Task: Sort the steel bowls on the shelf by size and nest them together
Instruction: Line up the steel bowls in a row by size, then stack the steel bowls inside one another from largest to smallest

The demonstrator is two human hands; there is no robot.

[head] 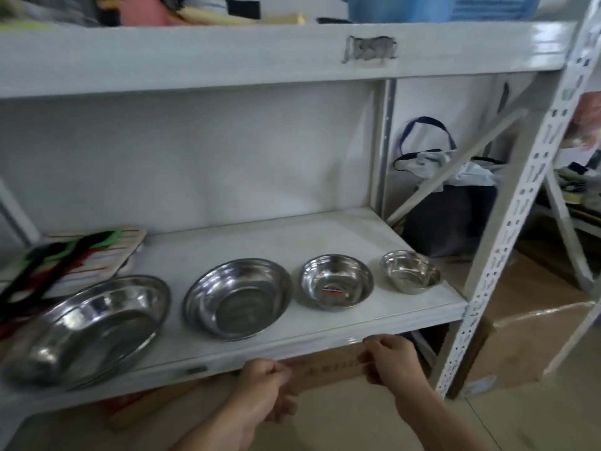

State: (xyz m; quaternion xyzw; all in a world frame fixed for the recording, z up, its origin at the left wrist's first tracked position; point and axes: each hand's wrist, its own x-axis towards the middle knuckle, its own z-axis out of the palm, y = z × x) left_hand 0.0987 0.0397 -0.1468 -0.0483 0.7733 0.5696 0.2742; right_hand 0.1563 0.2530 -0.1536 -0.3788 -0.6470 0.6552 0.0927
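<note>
Several steel bowls stand in a row on the white shelf [325, 236], shrinking from left to right. The largest bowl [87, 327] sits at the far left, tilted and overhanging the front edge. A wide bowl [237, 297] comes after it, then a medium bowl [336, 281] with a sticker inside, then the smallest bowl [410, 271]. None are nested. My left hand [263, 382] and my right hand [387, 356] hover just below the shelf's front edge, fingers curled, holding nothing.
A striped mat with black, red and green utensils [65, 258] lies at the shelf's back left. The perforated white upright [507, 222] stands at the right. Cardboard boxes [527, 346] sit on the floor. The upper shelf [227, 56] overhangs the bowls.
</note>
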